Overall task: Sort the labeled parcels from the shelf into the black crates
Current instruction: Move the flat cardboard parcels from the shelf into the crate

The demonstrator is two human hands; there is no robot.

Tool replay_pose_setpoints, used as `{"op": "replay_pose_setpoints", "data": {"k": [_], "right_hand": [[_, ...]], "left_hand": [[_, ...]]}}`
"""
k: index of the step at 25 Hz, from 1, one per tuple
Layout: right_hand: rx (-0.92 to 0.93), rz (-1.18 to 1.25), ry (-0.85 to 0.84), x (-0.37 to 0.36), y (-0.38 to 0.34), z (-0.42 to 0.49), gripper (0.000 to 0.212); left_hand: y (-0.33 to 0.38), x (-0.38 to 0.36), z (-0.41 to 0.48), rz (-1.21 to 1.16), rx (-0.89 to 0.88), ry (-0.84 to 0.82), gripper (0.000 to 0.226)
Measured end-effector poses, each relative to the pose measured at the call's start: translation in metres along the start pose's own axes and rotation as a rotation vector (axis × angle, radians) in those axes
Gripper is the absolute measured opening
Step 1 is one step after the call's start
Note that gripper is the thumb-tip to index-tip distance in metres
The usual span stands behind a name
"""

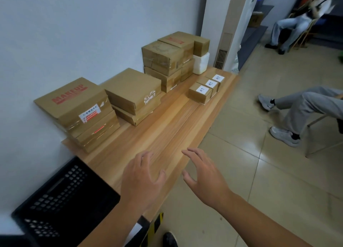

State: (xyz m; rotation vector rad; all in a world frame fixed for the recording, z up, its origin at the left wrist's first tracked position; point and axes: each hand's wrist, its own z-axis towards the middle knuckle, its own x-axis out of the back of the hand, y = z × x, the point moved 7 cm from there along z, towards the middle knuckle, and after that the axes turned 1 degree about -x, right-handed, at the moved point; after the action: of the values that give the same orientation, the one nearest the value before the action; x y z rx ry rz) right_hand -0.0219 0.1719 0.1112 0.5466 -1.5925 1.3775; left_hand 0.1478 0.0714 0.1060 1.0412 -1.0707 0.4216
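The left grip (143, 176) and right grip (204, 174) are held released and empty at the near end of the pale wooden shelf (167, 127); three small white-labelled cardboard parcels (208, 86) are left unsorted at its far end.

Brown parcels (200, 93) with white labels; black perforated crate (61, 196); wood-grain shelf (167, 127).

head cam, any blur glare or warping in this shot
Head view: the wide-angle lens skews the shelf and wall lines; the black crate at lower left and the seated person at top right are smeared; a soft glare patch sits on the floor tiles.
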Motion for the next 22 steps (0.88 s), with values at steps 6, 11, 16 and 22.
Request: {"op": "replay_pose_setpoints", "data": {"k": [6,11,16,22], "right_hand": [[0.007,-0.028,-0.040,0.009,0.034,0.082,0.057],[0.087,-0.040,-0.039,0.023,0.050,0.146,0.058],[0.192,0.000,-0.086,0.022,0.076,0.213,0.059],[0.365,0.069,-0.178,0.030,0.117,0.306,0.060]], "left_hand": [[0.011,-0.019,0.083,0.009,0.016,0.011,0.066],[0.021,-0.022,0.127,0.036,0.064,0.050,0.063],[0.024,-0.038,0.169,0.117,0.177,0.074,0.064],[0.052,-0.055,0.222,0.140,0.414,0.173,0.064]]}}
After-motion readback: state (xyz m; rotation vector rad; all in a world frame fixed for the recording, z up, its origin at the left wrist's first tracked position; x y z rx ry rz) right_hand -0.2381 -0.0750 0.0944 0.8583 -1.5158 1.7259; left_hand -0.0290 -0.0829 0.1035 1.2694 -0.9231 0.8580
